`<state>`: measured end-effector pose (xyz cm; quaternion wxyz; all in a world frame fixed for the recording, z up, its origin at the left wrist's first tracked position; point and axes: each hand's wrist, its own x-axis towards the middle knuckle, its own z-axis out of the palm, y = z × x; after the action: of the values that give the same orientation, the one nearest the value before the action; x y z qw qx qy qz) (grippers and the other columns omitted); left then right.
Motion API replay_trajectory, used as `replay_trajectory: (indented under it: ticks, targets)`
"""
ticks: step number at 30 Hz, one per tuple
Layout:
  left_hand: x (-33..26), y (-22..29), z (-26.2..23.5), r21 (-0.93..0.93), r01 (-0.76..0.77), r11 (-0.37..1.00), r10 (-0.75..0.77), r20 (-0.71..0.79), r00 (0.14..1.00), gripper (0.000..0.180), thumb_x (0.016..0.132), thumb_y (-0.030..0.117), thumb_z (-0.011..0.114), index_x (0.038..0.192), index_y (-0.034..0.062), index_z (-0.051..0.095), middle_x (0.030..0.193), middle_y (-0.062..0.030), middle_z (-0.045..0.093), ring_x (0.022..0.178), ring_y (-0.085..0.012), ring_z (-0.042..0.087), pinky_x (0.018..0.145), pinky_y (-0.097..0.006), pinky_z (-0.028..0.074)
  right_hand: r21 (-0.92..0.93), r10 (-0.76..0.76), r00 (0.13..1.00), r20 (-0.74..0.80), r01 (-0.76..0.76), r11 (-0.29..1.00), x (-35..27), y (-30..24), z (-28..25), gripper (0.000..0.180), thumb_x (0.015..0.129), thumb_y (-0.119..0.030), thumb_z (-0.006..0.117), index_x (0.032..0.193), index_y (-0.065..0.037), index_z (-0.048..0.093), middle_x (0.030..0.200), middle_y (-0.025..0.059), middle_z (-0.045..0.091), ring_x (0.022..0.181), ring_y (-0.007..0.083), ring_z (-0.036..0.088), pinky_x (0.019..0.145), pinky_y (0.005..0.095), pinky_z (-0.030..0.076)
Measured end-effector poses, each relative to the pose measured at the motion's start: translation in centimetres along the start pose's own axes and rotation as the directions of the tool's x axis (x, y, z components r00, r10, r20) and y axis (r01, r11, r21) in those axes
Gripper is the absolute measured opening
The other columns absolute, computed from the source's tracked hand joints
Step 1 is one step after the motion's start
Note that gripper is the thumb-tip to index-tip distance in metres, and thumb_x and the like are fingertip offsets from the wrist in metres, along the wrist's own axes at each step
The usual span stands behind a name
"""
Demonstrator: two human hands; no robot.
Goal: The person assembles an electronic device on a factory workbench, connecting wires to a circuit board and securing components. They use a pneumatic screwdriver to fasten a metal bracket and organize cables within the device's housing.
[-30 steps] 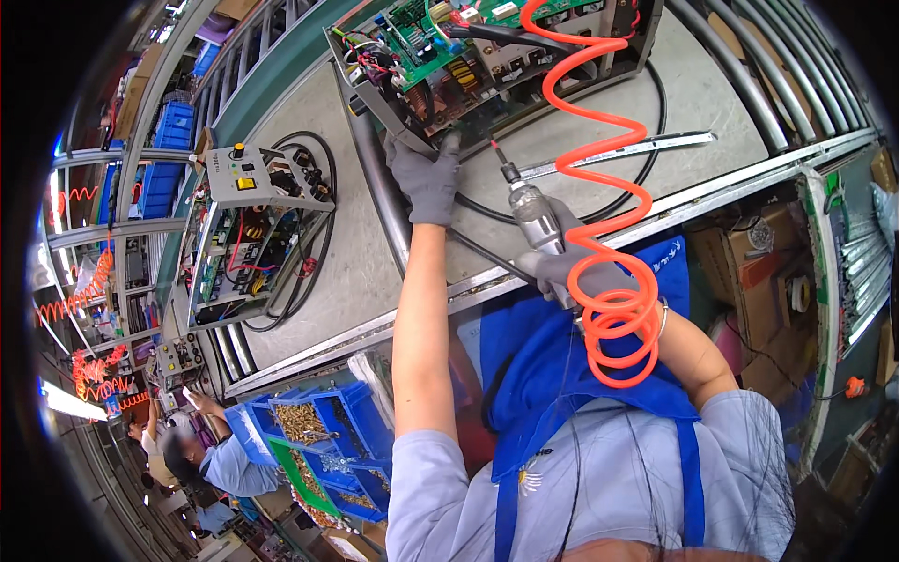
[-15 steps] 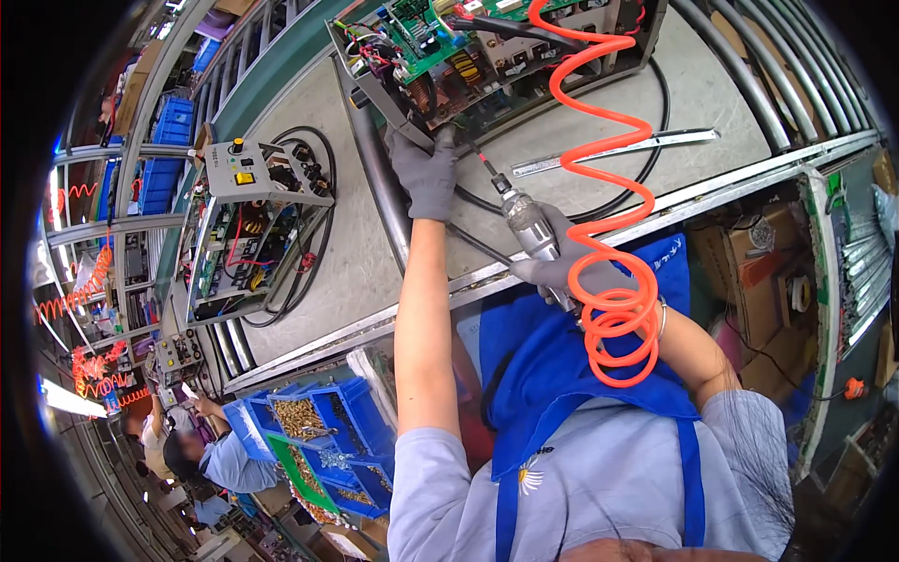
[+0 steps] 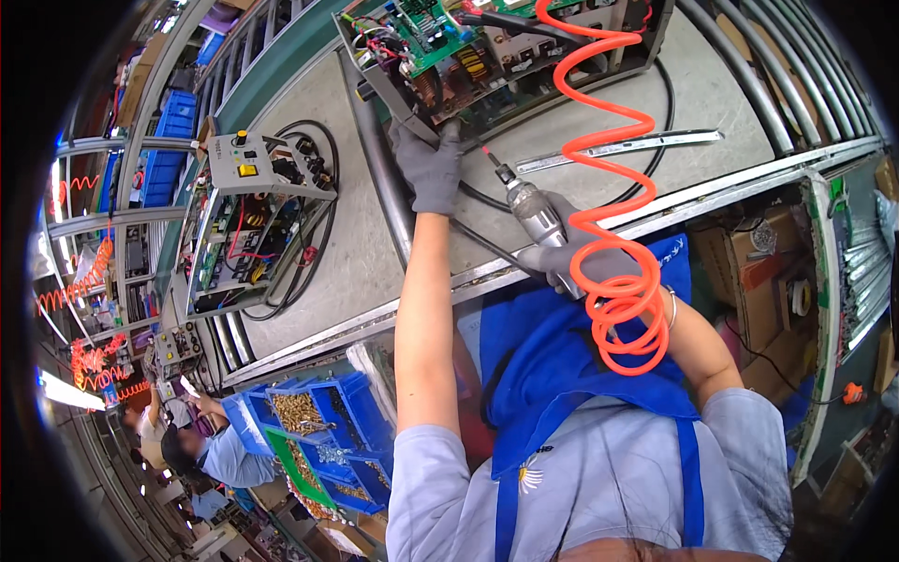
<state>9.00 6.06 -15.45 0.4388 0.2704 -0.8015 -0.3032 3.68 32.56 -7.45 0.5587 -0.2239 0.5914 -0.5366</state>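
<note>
My left hand [image 3: 431,170], in a grey glove, is closed round the lower corner of the grey end panel [image 3: 401,105] of an uncovered electrical machine. Its fingertips are partly hidden there. Green circuit boards [image 3: 431,33], coils and wires show inside the machine. My right hand [image 3: 592,255], gloved too, grips a silver air screwdriver [image 3: 535,214]. The tool's reddish bit [image 3: 489,155] points up and left toward the machine's lower edge, apart from my left hand. An orange coiled air hose [image 3: 613,140] hangs in front of my right hand and hides part of it.
A second uncovered machine [image 3: 253,178] stands to the left with its black cable [image 3: 330,187]. A metal strip [image 3: 623,150] lies on the bench right of the screwdriver. Blue bins [image 3: 361,412] of small hardware sit lower left. Rollers [image 3: 749,84] run along the right; other people work far left.
The whole view has shifted slightly. My right hand and the screwdriver are a little higher and further right, and the hose loops have swung. My left hand stays at the panel corner.
</note>
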Motion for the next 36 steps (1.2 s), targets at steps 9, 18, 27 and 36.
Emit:
replay_trajectory:
  ticks: [9,18,27,36]
  targets:
    - [-0.1,-0.2,0.0,0.177,-0.055,0.983,0.065,-0.051,0.997,0.053,0.08,0.017,0.08,0.124,-0.0017,0.06,0.118,-0.0168,0.063,0.107,-0.0287,0.061,0.091,-0.036,0.048,-0.029,0.136,0.987,0.089,-0.134,0.991,-1.1,-1.5,-1.1,0.083,0.076,-0.027,0.076,0.145,-0.007,0.034,0.088,0.0106,0.06,0.063,0.0169,0.06,0.054,0.0325,0.048]
    - [0.0,-0.2,-0.3,0.149,-0.016,0.989,0.017,-0.009,1.0,0.069,0.074,0.023,0.084,0.131,-0.0009,0.054,0.129,-0.0193,0.056,0.117,-0.0346,0.054,0.099,-0.04,0.044,-0.163,0.097,0.994,0.039,-0.09,0.983,-1.1,-2.0,-1.3,0.087,0.075,-0.027,0.078,0.147,-0.008,0.034,0.099,0.0119,0.061,0.071,0.0177,0.061,0.061,0.0328,0.049]
    - [0.6,0.2,-0.5,0.338,-0.041,0.94,0.05,-0.018,0.999,0.096,0.058,0.053,0.089,0.134,0.0073,0.052,0.133,-0.025,0.052,0.121,-0.0419,0.052,0.1,-0.046,0.046,-0.095,0.254,0.957,0.143,-0.242,0.966,-0.2,-2.1,-1.9,0.082,0.073,-0.027,0.078,0.142,-0.008,0.038,0.096,0.0122,0.06,0.073,0.0199,0.062,0.063,0.0339,0.05]
    - [0.5,0.0,-0.4,0.345,-0.05,0.937,0.054,-0.002,0.999,0.099,0.059,0.05,0.09,0.137,0.007,0.048,0.131,-0.0261,0.051,0.117,-0.0422,0.054,0.096,-0.047,0.048,-0.159,0.019,1.0,-0.018,-0.022,0.987,0.5,0.4,-0.9,0.084,0.073,-0.03,0.076,0.142,-0.004,0.037,0.101,0.0132,0.059,0.081,0.0205,0.061,0.07,0.0351,0.05]
